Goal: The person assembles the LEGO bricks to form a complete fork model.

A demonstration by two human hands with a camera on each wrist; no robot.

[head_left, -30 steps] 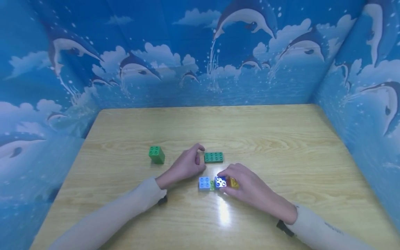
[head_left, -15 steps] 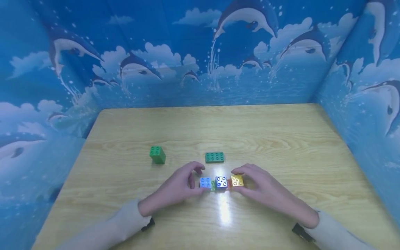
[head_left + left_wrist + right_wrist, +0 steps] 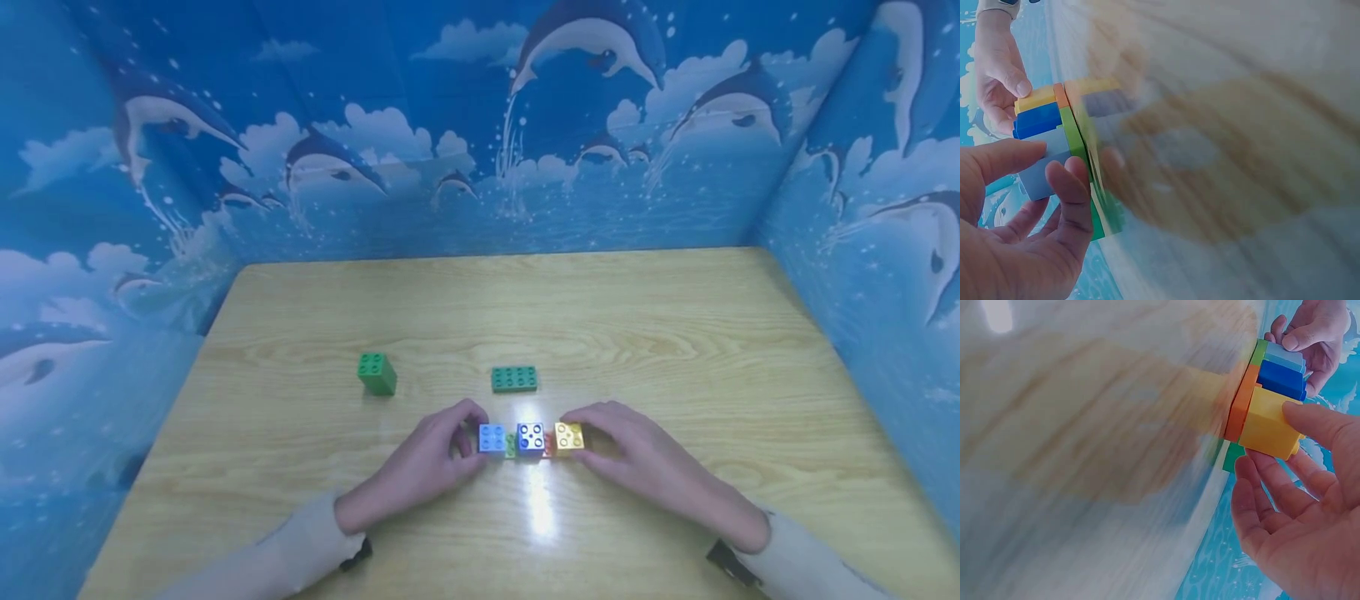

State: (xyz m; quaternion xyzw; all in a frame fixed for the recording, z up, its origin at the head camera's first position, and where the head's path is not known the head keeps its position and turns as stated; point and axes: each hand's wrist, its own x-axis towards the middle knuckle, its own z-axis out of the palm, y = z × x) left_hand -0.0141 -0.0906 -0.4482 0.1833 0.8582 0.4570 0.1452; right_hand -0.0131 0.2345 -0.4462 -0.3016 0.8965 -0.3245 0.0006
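A low assembly of toy building bricks lies on the table in front of me. On top sit a light blue brick [image 3: 491, 438], a dark blue brick [image 3: 531, 437] and a yellow brick [image 3: 568, 437], spaced in a row. Beneath them show a light green brick [image 3: 1074, 136] and an orange brick [image 3: 1244, 400]. My left hand [image 3: 420, 458] pinches the light blue brick between thumb and fingers at the left end. At the right end, my right hand [image 3: 647, 457] pinches the yellow brick, its thumb on the near side.
Behind the assembly lies a flat dark green brick [image 3: 514, 379]. A tall green block [image 3: 377, 374] stands farther left on the wooden table [image 3: 637, 325]. A blue dolphin-print curtain [image 3: 480, 125] walls the back and sides.
My left hand has come from beside the dark green brick to the light blue brick. The right hand has shifted from the dark blue brick rightward to the yellow one.
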